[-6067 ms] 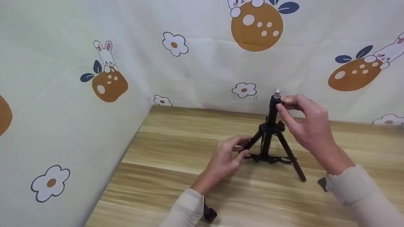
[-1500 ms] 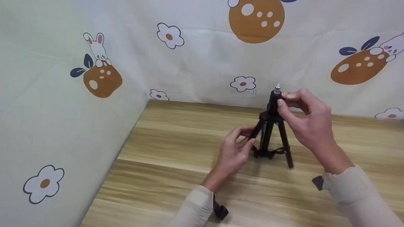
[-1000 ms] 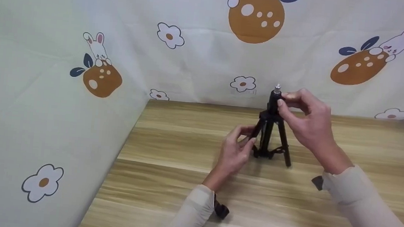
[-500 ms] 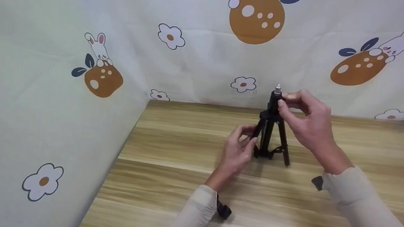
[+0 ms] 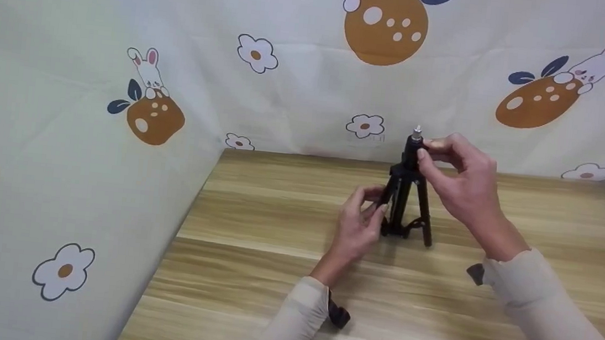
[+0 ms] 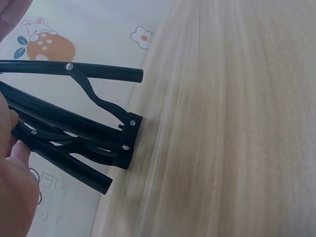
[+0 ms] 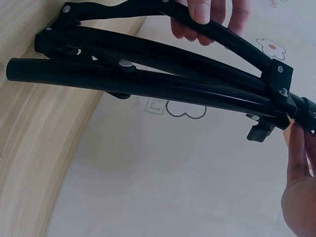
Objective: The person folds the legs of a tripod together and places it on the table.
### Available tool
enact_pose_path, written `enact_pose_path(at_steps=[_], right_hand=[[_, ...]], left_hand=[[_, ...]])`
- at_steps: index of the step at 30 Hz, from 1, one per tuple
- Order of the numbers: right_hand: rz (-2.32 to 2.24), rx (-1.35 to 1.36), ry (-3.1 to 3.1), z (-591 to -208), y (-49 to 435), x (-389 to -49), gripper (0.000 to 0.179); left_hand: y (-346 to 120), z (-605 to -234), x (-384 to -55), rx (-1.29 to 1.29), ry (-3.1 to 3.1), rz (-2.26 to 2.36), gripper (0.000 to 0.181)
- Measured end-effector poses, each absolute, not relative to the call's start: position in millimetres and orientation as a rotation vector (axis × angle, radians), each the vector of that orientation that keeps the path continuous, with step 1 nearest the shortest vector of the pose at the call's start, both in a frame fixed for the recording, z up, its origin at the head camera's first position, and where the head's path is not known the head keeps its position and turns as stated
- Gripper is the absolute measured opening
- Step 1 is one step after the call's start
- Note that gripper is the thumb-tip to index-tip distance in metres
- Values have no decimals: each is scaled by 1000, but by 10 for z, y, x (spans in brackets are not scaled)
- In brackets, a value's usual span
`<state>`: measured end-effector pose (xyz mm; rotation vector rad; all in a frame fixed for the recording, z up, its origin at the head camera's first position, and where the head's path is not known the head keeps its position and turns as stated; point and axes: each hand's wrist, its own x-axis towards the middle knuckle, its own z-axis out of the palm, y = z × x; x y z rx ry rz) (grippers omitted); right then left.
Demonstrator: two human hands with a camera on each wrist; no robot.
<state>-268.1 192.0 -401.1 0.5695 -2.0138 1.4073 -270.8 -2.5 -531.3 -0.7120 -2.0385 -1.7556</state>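
- Pointing up in the head view, a thin black metal tripod (image 5: 401, 193) is held at the back part of a light brown wooden table (image 5: 255, 204), right of the middle. Its top is pinched by the bare right hand (image 5: 465, 180), just below a small shiny silver screw (image 5: 417, 134). Lower down, the black left-side leg (image 5: 390, 184) is gripped by the bare left hand (image 5: 358, 225).
- So the tripod is placed between the hands: from the right hand it runs down, and from the left hand its black middle pole (image 5: 398, 215) is found just to the right. The round black free leg (image 5: 424, 213) on the other side is touched by no hand. The legs are spread only a little.
- A pale cloth wall with orange fruits and white rabbits (image 5: 299, 86) is hung close behind. More room is given by the wood at the front and on both sides.
- In the left wrist view, a leg is held by the left hand, which is partly cut off. A bent black bar (image 6: 95, 98) is joined to a small black foot block (image 6: 131, 134). Whether the wood is touched by it cannot be told.
- In the right wrist view, the upper leg is held by the left hand, and the tripod's top joint is touched by the right hand's fingertips. A small black knob (image 7: 259, 131) is seen just beside them.
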Motion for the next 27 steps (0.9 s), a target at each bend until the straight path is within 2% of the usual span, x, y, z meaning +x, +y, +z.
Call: enact_pose_path(at_steps=[8,27], right_hand=[[1387,573,-1994,-4032,1928,-2704,13],[1395,571,-1991,-4031,1923,-2694,11]], left_hand=[[17,-5324,-2744,-757,-1965,-1808,33],[115,-5317,-2759,-689,-1958,-1876,35]])
